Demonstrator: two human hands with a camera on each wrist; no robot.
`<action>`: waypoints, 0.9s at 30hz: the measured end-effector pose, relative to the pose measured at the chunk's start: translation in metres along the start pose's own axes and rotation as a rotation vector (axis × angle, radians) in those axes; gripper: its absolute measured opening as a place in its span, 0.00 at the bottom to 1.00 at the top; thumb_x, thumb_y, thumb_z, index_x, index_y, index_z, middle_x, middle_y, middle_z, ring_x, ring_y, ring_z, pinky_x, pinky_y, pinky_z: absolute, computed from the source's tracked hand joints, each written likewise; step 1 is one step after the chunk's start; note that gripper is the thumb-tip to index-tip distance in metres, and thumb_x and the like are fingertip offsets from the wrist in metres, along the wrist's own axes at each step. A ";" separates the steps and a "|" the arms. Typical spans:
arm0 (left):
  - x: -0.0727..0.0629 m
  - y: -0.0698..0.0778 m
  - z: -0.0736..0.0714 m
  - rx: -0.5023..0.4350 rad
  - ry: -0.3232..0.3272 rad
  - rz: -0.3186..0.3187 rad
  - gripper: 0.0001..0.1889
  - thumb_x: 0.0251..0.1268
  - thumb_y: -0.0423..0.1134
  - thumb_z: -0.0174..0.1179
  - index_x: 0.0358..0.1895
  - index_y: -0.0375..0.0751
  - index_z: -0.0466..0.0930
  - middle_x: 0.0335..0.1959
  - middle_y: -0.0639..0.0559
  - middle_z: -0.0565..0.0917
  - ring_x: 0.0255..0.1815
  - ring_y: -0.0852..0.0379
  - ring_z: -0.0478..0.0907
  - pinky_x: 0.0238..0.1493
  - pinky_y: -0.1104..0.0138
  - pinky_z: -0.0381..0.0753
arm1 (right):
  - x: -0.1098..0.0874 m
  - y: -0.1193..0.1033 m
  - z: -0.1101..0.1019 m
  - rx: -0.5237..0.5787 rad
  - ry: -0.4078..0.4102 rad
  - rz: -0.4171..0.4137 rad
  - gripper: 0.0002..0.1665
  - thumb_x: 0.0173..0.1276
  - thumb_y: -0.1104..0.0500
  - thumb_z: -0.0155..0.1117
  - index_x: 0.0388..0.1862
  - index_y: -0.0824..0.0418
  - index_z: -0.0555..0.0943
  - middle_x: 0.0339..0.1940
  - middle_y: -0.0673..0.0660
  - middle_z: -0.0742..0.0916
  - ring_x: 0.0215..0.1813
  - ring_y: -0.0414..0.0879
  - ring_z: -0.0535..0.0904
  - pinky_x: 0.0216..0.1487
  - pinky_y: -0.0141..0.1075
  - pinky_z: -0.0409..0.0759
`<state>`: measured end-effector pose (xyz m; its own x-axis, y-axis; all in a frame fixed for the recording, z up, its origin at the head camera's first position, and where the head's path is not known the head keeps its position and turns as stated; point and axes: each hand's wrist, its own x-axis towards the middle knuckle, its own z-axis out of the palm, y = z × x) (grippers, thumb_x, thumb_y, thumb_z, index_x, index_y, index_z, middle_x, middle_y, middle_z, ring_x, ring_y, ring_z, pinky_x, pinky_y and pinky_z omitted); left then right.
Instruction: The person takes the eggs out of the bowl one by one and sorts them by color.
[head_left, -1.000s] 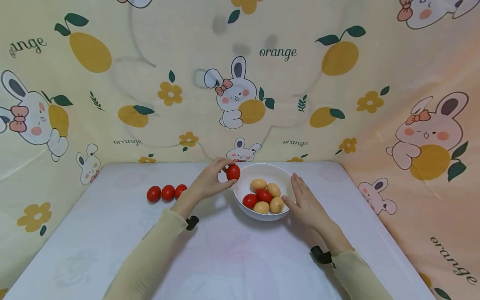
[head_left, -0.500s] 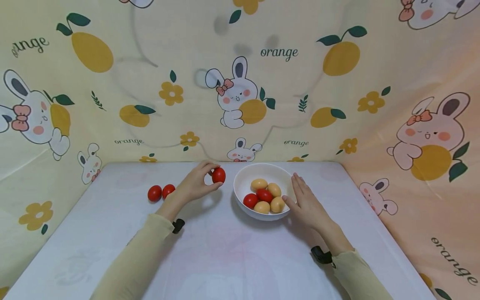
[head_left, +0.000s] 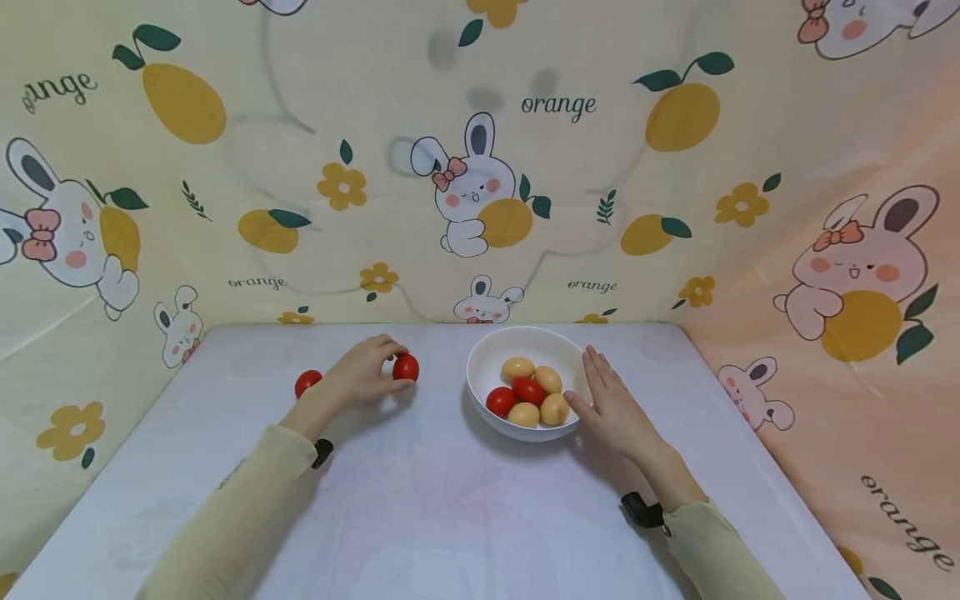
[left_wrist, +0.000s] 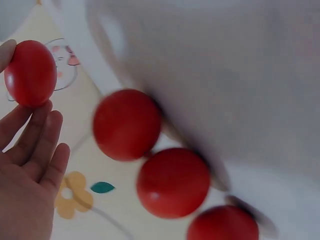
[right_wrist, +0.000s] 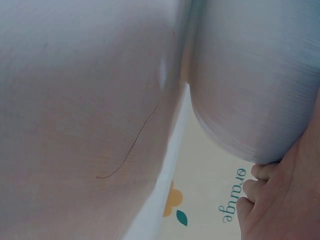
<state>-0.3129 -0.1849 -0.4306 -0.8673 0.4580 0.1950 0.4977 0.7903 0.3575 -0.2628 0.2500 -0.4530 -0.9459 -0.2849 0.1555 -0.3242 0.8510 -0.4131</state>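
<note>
Between thumb and fingertips, my left hand [head_left: 352,380] pinches a red egg [head_left: 406,367], left of the bowl and low over the table. The left wrist view shows this held egg [left_wrist: 31,74] apart from a row of three more red eggs [left_wrist: 173,183] on the table. In the head view only one egg of that row [head_left: 307,382] shows; hand and wrist hide the others. My right hand [head_left: 617,406] rests with straight fingers against the right side of a white bowl [head_left: 487,358]. Inside the bowl lie two red eggs [head_left: 500,402] and several tan eggs [head_left: 517,369].
A white cloth covers the table [head_left: 450,517]. Behind it hangs a cream backdrop [head_left: 390,92] printed with rabbits and oranges, its lower part meeting the table's far edge. The right wrist view shows the bowl's outer wall [right_wrist: 250,70] close to the fingers.
My left hand has moved left and slightly down from the bowl's left rim, still pinching the red egg, and now covers more of the row. The right hand and bowl stay put.
</note>
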 end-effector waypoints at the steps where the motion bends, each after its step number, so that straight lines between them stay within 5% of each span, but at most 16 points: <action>1: -0.001 -0.002 0.000 0.012 -0.011 -0.001 0.28 0.62 0.49 0.75 0.61 0.36 0.82 0.54 0.45 0.82 0.56 0.44 0.80 0.60 0.49 0.81 | 0.000 0.000 0.000 0.000 0.001 0.000 0.52 0.81 0.37 0.49 0.85 0.68 0.43 0.87 0.63 0.48 0.86 0.64 0.42 0.81 0.62 0.48; 14: -0.005 -0.021 -0.001 0.099 -0.099 -0.028 0.29 0.61 0.55 0.74 0.58 0.37 0.84 0.50 0.47 0.83 0.42 0.53 0.77 0.52 0.53 0.81 | 0.000 0.001 0.001 0.006 0.008 0.000 0.52 0.81 0.36 0.49 0.85 0.68 0.43 0.87 0.63 0.48 0.86 0.64 0.42 0.81 0.62 0.48; 27: -0.005 -0.028 0.004 0.110 -0.156 -0.066 0.29 0.63 0.56 0.72 0.59 0.38 0.84 0.51 0.46 0.84 0.48 0.48 0.78 0.59 0.47 0.77 | 0.000 0.001 0.002 -0.005 0.007 0.003 0.53 0.81 0.36 0.49 0.85 0.67 0.44 0.87 0.63 0.49 0.86 0.64 0.43 0.81 0.62 0.49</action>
<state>-0.3225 -0.2081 -0.4456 -0.8906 0.4540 0.0278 0.4448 0.8567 0.2612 -0.2629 0.2503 -0.4550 -0.9466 -0.2797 0.1604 -0.3217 0.8539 -0.4091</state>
